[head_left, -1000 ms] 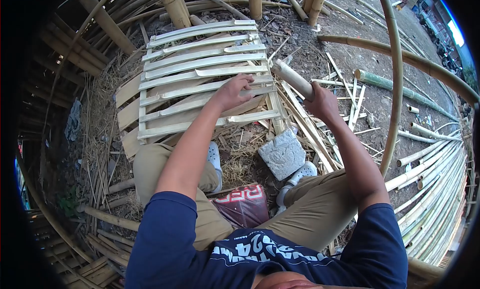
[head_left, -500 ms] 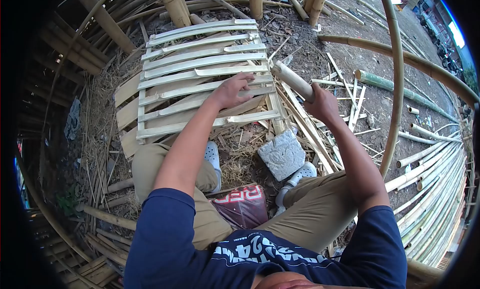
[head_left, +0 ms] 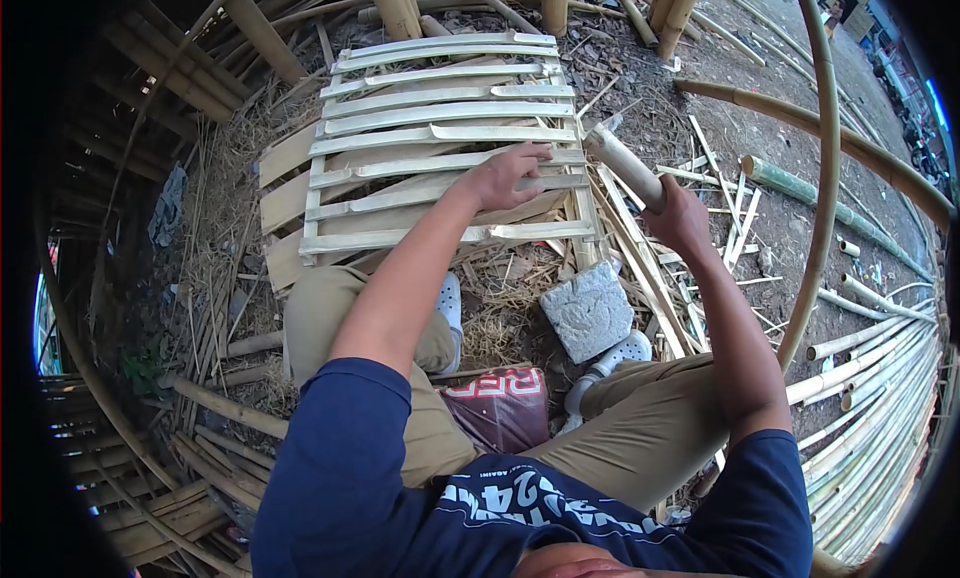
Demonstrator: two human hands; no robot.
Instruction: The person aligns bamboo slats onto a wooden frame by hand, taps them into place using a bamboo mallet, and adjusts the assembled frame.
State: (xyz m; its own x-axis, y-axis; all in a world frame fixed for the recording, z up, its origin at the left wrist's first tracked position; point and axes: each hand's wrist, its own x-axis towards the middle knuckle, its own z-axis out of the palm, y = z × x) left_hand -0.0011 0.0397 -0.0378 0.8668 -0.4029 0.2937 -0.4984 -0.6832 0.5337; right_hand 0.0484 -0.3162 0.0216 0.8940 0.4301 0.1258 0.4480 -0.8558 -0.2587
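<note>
A flat lattice of pale split-bamboo slats point(head_left: 385, 110) lies on the ground in front of me, its slats crossing a rail at each side. My left hand point(head_left: 503, 180) is over the lower right slats, fingers apart; whether it touches them I cannot tell. In my right hand point(head_left: 680, 218) is a short, thick bamboo stick point(head_left: 627, 166), gripped at its near end. The stick's far end points at the lattice's right edge and is just beside it. Below that corner sits a rough grey stone block point(head_left: 587, 313), close to my right shoe.
Wide flat boards point(head_left: 285, 208) lie under the lattice. Split strips point(head_left: 640, 263) litter the ground at right. A curved bamboo pole point(head_left: 828, 168) arches up on the right, near a green bamboo pole point(head_left: 790, 183) and a stack of poles point(head_left: 870, 408). A printed maroon sack point(head_left: 500, 413) lies between my legs.
The view has turned slightly left, so everything sits further right in it. Both hands hold nearly the same places relative to the lattice, the stick still in my right hand.
</note>
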